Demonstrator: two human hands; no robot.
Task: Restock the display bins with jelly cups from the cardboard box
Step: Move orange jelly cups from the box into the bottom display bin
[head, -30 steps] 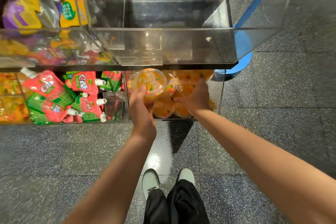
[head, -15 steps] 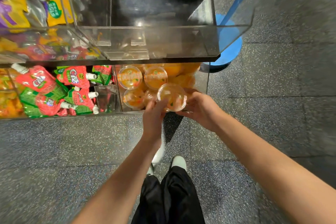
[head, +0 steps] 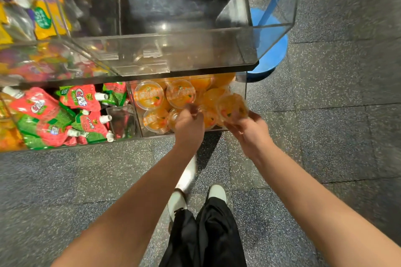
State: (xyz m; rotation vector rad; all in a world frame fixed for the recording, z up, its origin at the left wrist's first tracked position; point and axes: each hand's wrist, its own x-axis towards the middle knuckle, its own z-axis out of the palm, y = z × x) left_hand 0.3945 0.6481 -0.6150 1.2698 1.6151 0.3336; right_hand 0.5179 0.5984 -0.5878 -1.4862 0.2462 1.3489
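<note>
A jelly cup (head: 231, 108) sat in the grip of the right hand (head: 247, 130), fingers curled under it, held at the front right of the lower clear bin (head: 240, 84), just above the other orange cups (head: 148, 95) already lying inside. The left hand (head: 189, 124) hovered beside it with fingers bent near a cup at the bin's front; blur hid whether its grip held anything. That bin looked well stocked, while the larger clear bin above (head: 184, 50) held nothing visible, so much seemed left to do; the cardboard box was out of view. Half a second before, both hands had shared the cup nearer the middle; it had since gone to the right hand alone. Red pouches (head: 80, 98) filled the neighbouring bin
</note>
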